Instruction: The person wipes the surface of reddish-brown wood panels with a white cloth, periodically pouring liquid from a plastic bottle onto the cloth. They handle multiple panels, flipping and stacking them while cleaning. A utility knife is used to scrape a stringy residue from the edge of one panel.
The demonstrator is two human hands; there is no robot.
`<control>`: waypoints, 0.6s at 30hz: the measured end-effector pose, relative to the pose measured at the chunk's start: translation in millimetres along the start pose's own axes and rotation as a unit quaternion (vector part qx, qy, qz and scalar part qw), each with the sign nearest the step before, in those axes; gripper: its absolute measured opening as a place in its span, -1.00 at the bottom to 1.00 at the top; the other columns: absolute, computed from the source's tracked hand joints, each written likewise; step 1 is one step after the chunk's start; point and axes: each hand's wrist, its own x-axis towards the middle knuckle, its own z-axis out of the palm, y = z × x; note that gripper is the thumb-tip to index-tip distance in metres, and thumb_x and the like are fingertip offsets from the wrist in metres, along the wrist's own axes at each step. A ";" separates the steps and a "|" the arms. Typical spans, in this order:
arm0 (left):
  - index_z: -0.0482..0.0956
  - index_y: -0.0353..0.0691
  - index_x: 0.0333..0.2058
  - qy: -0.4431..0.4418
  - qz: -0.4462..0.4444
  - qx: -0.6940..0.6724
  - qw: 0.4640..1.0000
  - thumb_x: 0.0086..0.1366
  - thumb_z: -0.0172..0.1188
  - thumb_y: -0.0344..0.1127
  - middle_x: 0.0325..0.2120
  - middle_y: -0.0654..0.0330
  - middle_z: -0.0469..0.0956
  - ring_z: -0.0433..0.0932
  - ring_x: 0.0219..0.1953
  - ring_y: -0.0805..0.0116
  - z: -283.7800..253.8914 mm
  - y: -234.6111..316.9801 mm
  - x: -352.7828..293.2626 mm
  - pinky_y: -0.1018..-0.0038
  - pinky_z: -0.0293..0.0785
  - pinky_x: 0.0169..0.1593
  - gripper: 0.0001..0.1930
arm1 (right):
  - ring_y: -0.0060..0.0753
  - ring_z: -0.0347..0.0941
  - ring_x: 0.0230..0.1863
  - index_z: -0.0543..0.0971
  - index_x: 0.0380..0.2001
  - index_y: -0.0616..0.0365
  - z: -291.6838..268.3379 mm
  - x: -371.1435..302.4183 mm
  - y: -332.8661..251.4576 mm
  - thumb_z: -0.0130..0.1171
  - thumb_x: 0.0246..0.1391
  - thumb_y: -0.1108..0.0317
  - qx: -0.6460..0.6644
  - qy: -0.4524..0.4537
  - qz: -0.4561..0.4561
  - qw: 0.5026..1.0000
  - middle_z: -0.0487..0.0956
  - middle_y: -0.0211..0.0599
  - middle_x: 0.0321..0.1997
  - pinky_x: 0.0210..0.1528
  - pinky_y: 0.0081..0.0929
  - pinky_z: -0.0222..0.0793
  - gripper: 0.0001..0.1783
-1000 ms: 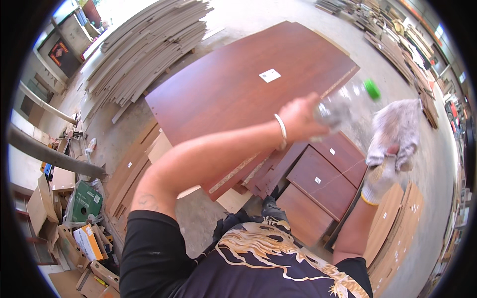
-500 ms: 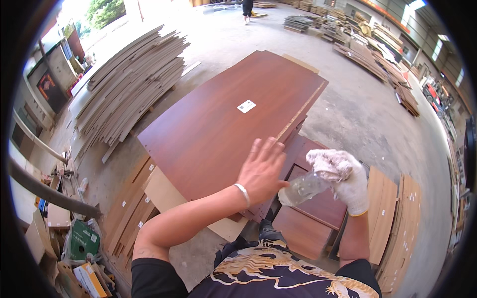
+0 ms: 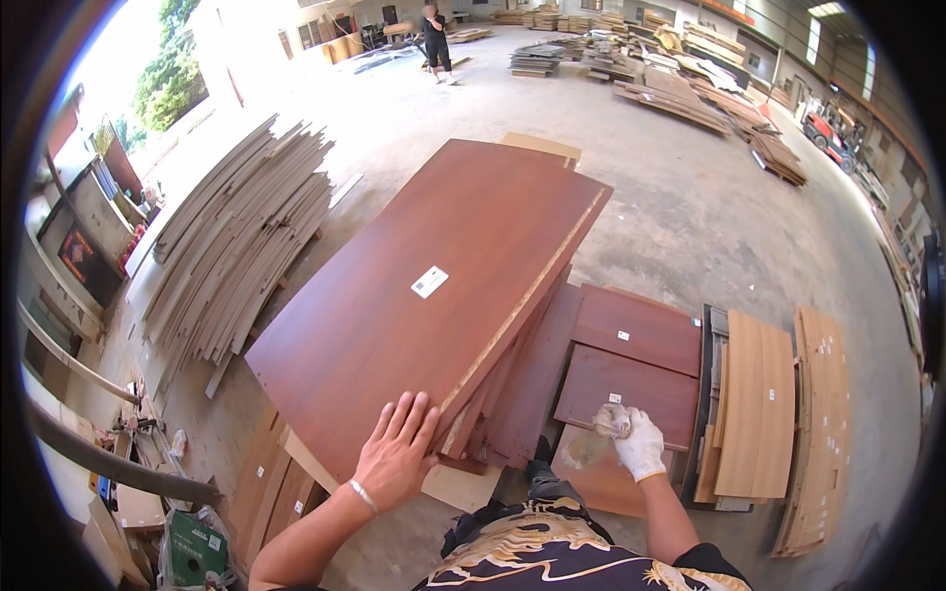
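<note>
My bare left hand (image 3: 397,448), a silver bracelet at its wrist, lies flat with fingers stretched on the near corner of a large reddish-brown wooden panel (image 3: 463,227). This panel tops a stack of similar boards and bears a small white label (image 3: 430,282). In a white knit glove, my right hand (image 3: 639,445) is closed round a crumpled whitish rag (image 3: 613,422) and a clear bottle (image 3: 587,449). The bottle is hard to make out against the boards behind it. Right hand, rag and bottle are held above smaller reddish-brown panels (image 3: 631,386), to the right of the stack.
Light-brown boards (image 3: 757,404) lie stacked at the right, with more (image 3: 816,433) beyond. A tall pile of grey-brown planks (image 3: 241,246) stands at the left. Nearer are a metal pipe (image 3: 118,468) and a green box (image 3: 197,547). Far off, a person (image 3: 436,44) stands on the concrete floor.
My left hand has come down and toward me onto the panel's near corner. My right hand has moved lower and away from the left, still with rag and bottle. The view has shifted.
</note>
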 end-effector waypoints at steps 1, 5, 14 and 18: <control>0.20 -0.30 0.51 -0.018 0.003 -0.004 1.000 0.43 0.21 -0.19 0.56 -0.11 0.09 -0.02 0.62 -0.10 -7.0 -1.5 -12.0 0.04 -0.10 0.63 -0.25 | 0.06 0.69 -0.01 0.55 0.14 -0.02 6.8 -5.3 8.1 0.28 0.13 0.17 0.004 -0.004 0.011 1.000 0.64 -0.12 0.07 0.01 -0.03 0.62 -0.51; 0.24 -0.24 0.49 -0.099 -0.048 -0.005 0.994 0.29 0.23 -0.36 0.56 -0.06 0.11 0.01 0.62 -0.09 -31.7 -8.1 -72.8 -0.08 -0.09 0.61 -0.22 | 0.11 0.66 -0.02 0.58 0.08 -0.02 23.2 -23.3 26.4 0.34 0.07 0.24 0.016 -0.018 0.076 0.997 0.65 -0.10 0.01 0.01 -0.01 0.61 -0.54; 0.30 -0.28 0.46 0.095 -0.248 0.105 0.958 0.24 0.09 -0.51 0.48 -0.11 0.30 0.11 0.58 -0.18 29.8 11.2 -60.0 -0.21 -0.17 0.60 -0.25 | 0.06 0.69 -0.01 0.59 0.07 -0.04 44.2 -4.9 55.5 0.31 0.13 0.12 0.011 -0.063 0.067 0.996 0.65 -0.12 0.06 0.03 -0.04 0.61 -0.56; 0.31 -0.35 0.46 0.107 -0.255 0.116 0.954 0.22 0.13 -0.50 0.48 -0.20 0.27 0.20 0.54 -0.25 35.5 1.1 -63.2 -0.12 0.07 0.57 -0.24 | 0.08 0.68 0.01 0.58 0.08 0.02 46.0 14.7 43.6 0.30 0.13 0.17 0.041 -0.064 0.035 0.996 0.65 -0.09 0.06 0.06 -0.04 0.61 -0.56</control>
